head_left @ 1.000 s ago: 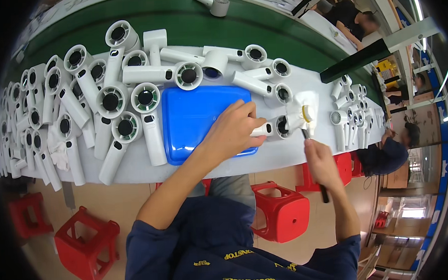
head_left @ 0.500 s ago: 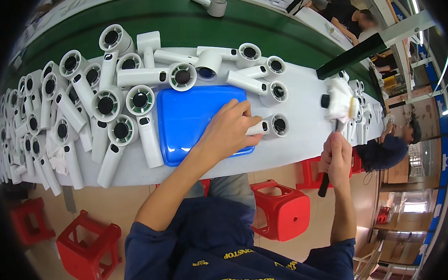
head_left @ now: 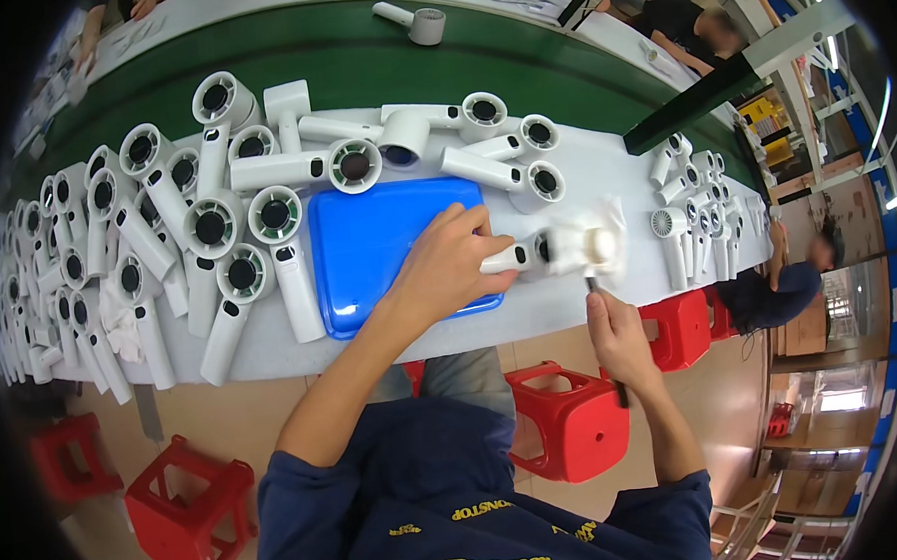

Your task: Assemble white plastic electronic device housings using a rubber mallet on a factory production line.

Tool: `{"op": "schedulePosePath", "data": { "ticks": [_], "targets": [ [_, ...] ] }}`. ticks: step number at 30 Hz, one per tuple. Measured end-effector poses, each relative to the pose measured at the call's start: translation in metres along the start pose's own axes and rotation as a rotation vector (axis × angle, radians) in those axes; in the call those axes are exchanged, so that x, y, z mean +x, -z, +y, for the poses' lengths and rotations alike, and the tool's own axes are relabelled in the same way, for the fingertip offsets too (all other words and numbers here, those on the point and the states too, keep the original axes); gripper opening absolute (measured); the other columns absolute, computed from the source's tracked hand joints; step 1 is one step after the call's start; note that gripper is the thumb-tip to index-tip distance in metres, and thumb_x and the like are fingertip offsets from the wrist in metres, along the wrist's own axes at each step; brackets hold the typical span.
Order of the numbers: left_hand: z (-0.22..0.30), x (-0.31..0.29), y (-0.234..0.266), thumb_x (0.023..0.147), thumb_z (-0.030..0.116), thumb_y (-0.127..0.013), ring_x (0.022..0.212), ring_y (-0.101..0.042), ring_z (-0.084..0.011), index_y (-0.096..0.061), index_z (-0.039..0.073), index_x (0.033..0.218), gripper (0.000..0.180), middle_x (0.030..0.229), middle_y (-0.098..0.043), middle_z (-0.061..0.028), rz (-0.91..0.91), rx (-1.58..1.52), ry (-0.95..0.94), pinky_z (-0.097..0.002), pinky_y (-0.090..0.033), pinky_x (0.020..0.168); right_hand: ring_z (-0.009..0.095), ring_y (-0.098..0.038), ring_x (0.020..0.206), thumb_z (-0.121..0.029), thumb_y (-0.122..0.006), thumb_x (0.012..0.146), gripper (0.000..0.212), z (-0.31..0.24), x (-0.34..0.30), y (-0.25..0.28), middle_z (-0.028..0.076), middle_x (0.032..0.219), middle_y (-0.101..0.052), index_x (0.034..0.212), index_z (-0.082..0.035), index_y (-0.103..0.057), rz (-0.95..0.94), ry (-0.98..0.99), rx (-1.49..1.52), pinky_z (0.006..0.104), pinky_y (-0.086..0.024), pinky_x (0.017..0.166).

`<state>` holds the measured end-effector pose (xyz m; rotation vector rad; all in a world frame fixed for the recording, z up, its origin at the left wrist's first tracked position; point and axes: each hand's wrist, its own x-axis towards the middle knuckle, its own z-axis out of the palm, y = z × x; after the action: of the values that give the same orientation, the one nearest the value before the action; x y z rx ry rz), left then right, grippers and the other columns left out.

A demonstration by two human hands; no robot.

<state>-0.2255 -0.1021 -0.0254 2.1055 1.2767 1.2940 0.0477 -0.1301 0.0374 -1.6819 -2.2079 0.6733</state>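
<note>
My left hand point(head_left: 450, 258) grips the handle of a white handheld fan point(head_left: 503, 261), its wrist over a blue plastic tray point(head_left: 361, 229). The fan lies on its side, with its round head pointing right. In my right hand point(head_left: 619, 335) is a mallet point(head_left: 589, 248) with a dark handle, its head wrapped in white cloth. That head is blurred by motion and covers much of the fan's head. Whether the two touch, I cannot tell. Beyond the held fan lies another white handheld fan point(head_left: 539, 182).
Many white handheld fans point(head_left: 211, 225) crowd the table's left side. More fans point(head_left: 704, 209) stand at the right. A green conveyor belt point(head_left: 319, 65) runs behind, carrying one fan point(head_left: 425, 26). Red stools point(head_left: 575, 425) stand below the table edge. Other people point(head_left: 693, 34) sit farther off.
My right hand has swung the mallet leftward to the held fan's head, uncovering the fans at the right. My left hand keeps its grip on the fan.
</note>
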Motion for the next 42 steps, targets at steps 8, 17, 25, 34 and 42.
{"op": "schedulePosePath", "data": {
  "ticks": [8,17,25,34,42],
  "targets": [
    [0.008,0.009,0.004,0.07,0.019,-0.081,0.079,-0.054,-0.0246,-0.078,0.013,0.104,0.034,0.083,-0.056,-0.0058,-0.03,0.086,-0.061,-0.0368,-0.049,0.071,0.004,-0.022,0.04,-0.038,-0.043,0.11,0.041,0.017,0.025,0.035,-0.005,0.056,-0.031,0.079,-0.01,-0.043,0.163,-0.127,1.16,0.0241,-0.016,0.037],
    [0.046,0.064,0.005,0.073,0.027,-0.083,0.075,-0.059,-0.0244,-0.078,0.009,0.101,0.034,0.082,-0.059,-0.0068,-0.075,0.125,-0.13,-0.0371,-0.046,0.067,0.005,-0.016,0.037,-0.039,-0.033,0.112,0.041,0.12,0.035,-0.017,-0.006,0.053,-0.021,0.081,-0.012,-0.038,-0.164,0.035,2.299,0.0219,-0.016,0.031],
    [0.045,0.198,-0.094,0.078,0.031,-0.076,0.094,-0.063,-0.0358,-0.077,0.006,0.089,0.027,0.095,-0.065,-0.0157,-0.068,0.463,-0.076,-0.0464,-0.049,0.081,0.004,-0.02,0.039,-0.042,-0.038,0.11,0.04,0.11,0.029,-0.017,-0.006,0.056,-0.025,0.081,-0.014,-0.039,0.115,-0.055,2.18,0.0214,-0.018,0.032],
    [0.091,0.211,-0.162,0.079,0.017,-0.072,0.105,-0.06,-0.0365,-0.071,0.001,0.109,0.034,0.107,-0.067,-0.0206,-0.11,0.973,-0.106,-0.0491,-0.044,0.09,0.007,-0.021,0.039,-0.048,-0.04,0.109,0.046,0.119,-0.074,-0.031,-0.004,0.055,-0.026,0.079,-0.012,-0.038,0.087,-0.006,2.153,0.0241,-0.019,0.034],
    [0.13,0.2,-0.341,0.092,0.051,-0.064,0.119,-0.054,-0.0565,-0.057,0.015,0.14,0.061,0.144,-0.037,-0.0387,-0.526,0.332,-0.074,-0.0595,-0.05,0.096,0.008,-0.025,0.038,-0.045,-0.047,0.106,0.044,0.116,-0.175,-0.04,-0.004,0.052,-0.029,0.079,-0.011,-0.048,0.17,-0.367,1.882,0.0249,-0.019,0.034]
  ]
}}
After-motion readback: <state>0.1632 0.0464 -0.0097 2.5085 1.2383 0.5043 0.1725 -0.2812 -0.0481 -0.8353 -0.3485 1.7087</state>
